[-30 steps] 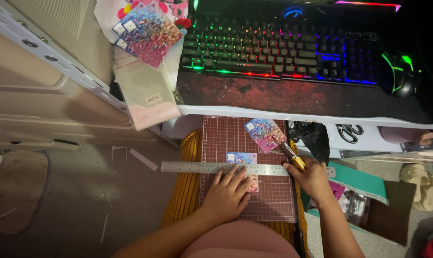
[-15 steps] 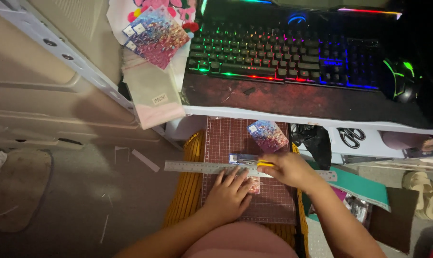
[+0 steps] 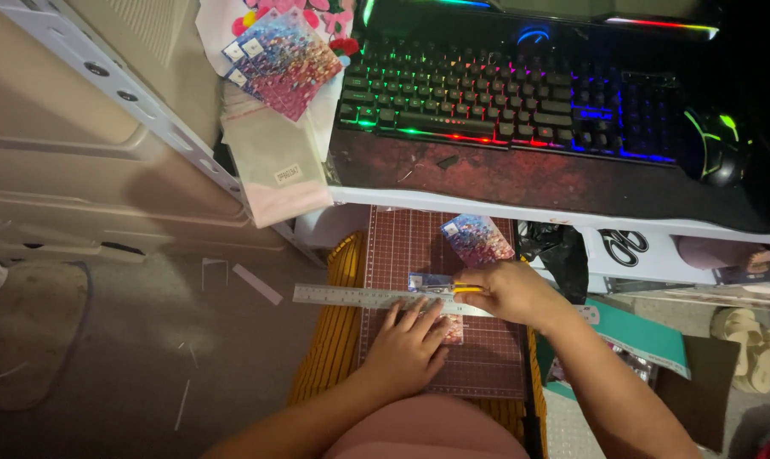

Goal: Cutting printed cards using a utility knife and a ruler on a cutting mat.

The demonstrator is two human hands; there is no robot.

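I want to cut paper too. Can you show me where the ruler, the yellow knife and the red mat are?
Ruler (image 3: 342, 296): head view, on its bare left half.
Yellow knife (image 3: 463, 289): head view, on the yellow handle showing beside the right hand.
Red mat (image 3: 406, 242): head view, on its bare upper part.

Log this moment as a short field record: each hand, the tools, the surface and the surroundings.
left hand: flat on the metal ruler, pinning it
right hand: grips a yellow craft knife against the ruler's edge
workpiece: small glittery card under the ruler
surface: dark red cutting mat on the lap
nearby: second glittery card on the mat; backlit keyboard and mouse on the desk
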